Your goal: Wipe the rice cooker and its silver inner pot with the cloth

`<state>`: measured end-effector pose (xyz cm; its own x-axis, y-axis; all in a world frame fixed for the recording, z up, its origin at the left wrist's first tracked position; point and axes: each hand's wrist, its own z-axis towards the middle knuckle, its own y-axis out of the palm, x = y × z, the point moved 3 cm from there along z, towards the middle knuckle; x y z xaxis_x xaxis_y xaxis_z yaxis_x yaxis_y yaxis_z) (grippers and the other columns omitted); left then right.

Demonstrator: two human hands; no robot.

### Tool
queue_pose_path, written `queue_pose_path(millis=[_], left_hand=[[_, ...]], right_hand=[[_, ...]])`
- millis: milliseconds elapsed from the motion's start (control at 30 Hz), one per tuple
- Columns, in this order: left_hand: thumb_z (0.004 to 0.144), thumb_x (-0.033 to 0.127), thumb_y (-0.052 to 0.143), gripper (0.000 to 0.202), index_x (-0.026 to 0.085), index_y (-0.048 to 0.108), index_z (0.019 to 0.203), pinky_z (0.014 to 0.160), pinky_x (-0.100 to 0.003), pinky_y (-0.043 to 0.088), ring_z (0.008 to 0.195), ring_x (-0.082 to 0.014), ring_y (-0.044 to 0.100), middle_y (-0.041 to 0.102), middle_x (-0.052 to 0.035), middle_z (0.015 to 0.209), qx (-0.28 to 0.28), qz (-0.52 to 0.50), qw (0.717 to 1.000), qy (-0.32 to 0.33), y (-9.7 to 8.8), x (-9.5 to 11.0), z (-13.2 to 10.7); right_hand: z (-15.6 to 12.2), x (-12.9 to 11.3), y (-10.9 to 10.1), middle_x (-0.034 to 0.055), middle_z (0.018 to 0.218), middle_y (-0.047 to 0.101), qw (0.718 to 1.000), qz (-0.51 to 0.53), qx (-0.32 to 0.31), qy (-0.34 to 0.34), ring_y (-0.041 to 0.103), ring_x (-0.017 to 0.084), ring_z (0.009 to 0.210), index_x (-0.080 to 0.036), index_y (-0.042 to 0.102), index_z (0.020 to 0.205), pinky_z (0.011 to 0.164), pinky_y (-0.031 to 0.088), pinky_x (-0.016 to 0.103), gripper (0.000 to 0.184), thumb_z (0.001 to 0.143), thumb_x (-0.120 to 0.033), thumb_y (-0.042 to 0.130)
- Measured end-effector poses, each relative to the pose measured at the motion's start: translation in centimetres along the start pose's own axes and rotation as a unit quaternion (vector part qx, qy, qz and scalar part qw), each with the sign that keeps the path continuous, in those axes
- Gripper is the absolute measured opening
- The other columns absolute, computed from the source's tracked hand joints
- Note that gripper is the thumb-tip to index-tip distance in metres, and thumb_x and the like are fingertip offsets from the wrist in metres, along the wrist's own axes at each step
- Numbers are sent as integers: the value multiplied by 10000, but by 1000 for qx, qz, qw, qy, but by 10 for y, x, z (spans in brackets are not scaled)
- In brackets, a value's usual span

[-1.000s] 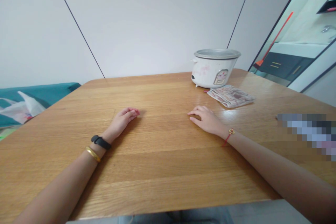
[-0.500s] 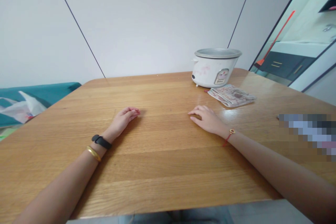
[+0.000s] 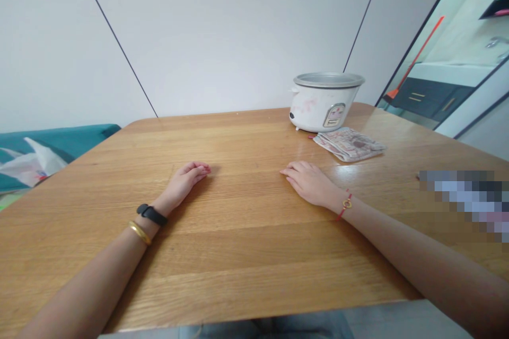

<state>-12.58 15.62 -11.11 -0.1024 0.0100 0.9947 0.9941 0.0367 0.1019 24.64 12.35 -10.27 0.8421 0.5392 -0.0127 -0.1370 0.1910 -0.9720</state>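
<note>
Two empty hands are being rested on a table (image 3: 238, 265), left hand (image 3: 183, 182) and right hand (image 3: 310, 184), fingers released, with a folded packet (image 3: 349, 144) and rice cooker (image 3: 323, 105) being left untouched.

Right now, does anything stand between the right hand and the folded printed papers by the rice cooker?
Nothing visible does. The right hand rests on the wooden table, and the folded printed papers lie ahead of it, apart from it, with only tabletop between them.
</note>
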Motion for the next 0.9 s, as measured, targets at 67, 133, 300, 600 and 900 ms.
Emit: queue_pose_path(millis=[67,133,300,600,900], left_hand=[[659,314,849,278,150,719,842,963,-318,503,921,-178,674,735,-69,932,0,0,1000,1,0,0,0],[643,329,859,299,150,720,839,969,-317,498,926,-176,672,737,-64,928,-2,-2,1000,2,0,0,0],[607,343,874,335,147,720,830,967,-289,489,933,-164,672,742,-61,924,-2,-7,1000,-2,2,1,-2],[633,266,813,244,145,702,814,891,-270,511,912,-163,679,732,-68,900,54,-25,998,5,4,4,-5],[610,383,801,274,171,696,748,871,-311,493,850,-185,646,714,-42,827,63,62,995,43,14,7,-12]], right_hand=[[0,0,0,136,1218,655,1000,2,2,2,577,298,1137,-205,678,1271,959,469,460,366,1027,-232,406],[0,-1,-1,138,1218,654,1000,3,2,1,578,292,1140,-204,679,1269,966,473,458,361,1025,-227,414],[0,0,-2,130,1228,643,1000,8,-1,0,571,281,1150,-183,669,1278,988,476,444,370,1029,-231,400],[-3,6,9,91,1251,655,995,82,44,47,568,265,1178,-241,687,1229,1034,451,466,321,1002,-282,464],[50,115,-51,185,1579,368,934,-65,248,248,298,413,1426,-166,539,1416,1117,285,600,560,914,-406,600]])
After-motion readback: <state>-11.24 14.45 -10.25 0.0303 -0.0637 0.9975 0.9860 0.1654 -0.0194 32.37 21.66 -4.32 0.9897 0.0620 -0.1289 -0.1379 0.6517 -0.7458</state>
